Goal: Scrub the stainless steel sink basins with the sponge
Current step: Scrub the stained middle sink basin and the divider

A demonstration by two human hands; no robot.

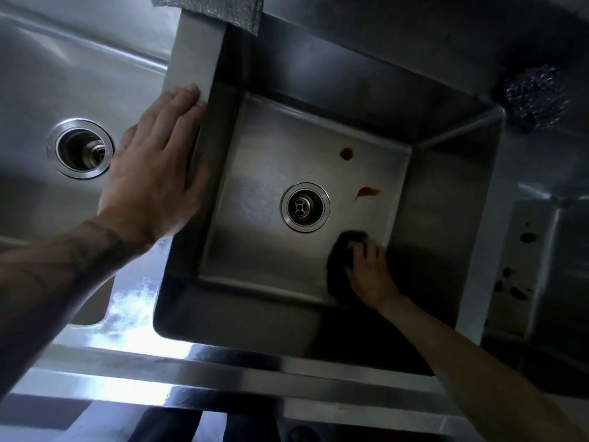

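In middle basin (255,173), right grip (369,272) round sponge (339,266), left grip (156,173) flat on rim (194,49); stains (366,192) beside drain (305,207)

The middle basin (287,148) is dull silver-grey steel with a faint brushed grain, its walls darkening to near black. Two reddish-brown stains (346,153) mark its floor right of the bright chrome drain ring (305,207). The sponge (341,260) at lower right is black. More dark red-brown spots (527,237) fleck the right basin (554,250). At upper right, a steel scourer (535,94) glints silver; at the top, a cloth (210,8) is speckled grey. Dark tattoo lines cover the left forearm (63,260).
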